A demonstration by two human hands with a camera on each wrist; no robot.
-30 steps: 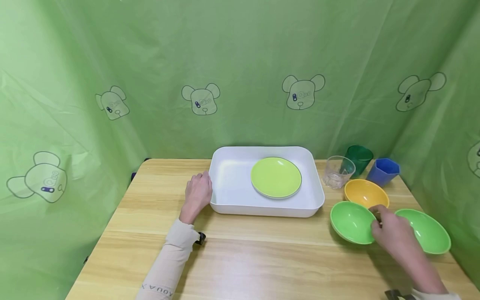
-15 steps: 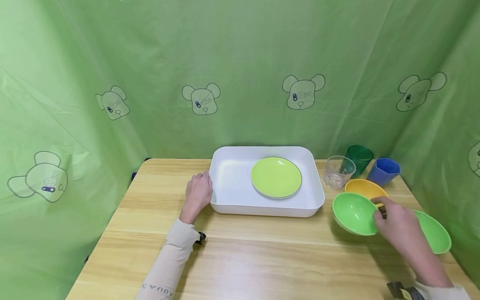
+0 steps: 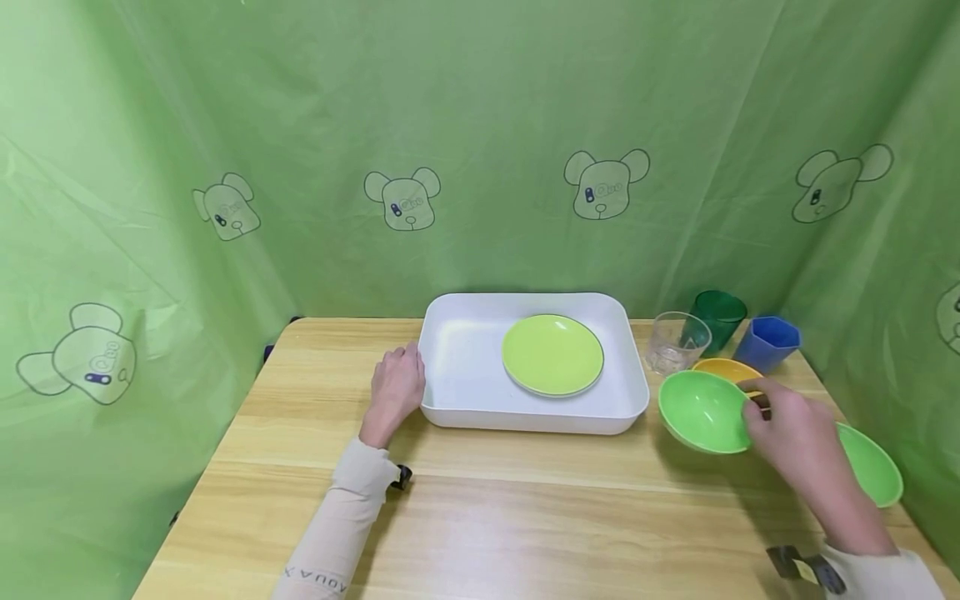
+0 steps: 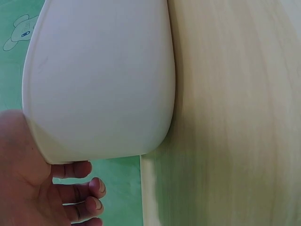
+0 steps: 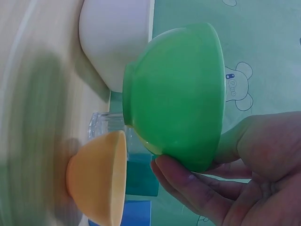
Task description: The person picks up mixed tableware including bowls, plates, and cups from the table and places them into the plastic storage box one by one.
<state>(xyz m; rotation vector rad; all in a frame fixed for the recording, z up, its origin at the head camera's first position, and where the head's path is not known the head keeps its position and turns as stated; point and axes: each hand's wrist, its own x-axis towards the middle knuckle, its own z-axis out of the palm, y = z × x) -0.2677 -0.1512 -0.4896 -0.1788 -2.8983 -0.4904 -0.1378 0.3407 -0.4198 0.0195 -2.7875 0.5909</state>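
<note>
My right hand pinches the rim of a green bowl, raised above the table and tilted. In the right wrist view the bowl shows its outer side, with the thumb partly hidden behind it. My left hand holds the left wall of a white rectangular tray. The left wrist view has that hand's fingers curled beyond the tray's corner; the thumb is hidden behind the wall. A lime-green plate lies inside the tray, right of its middle.
Behind the held bowl stand an orange bowl, a clear glass, a dark green cup and a blue cup. Another green bowl sits at right, partly hidden by my arm. A green curtain encloses the wooden table.
The right hand has lifted the green bowl and carried it away from me, so it covers more of the orange bowl. My left hand and the tray have stayed still.
</note>
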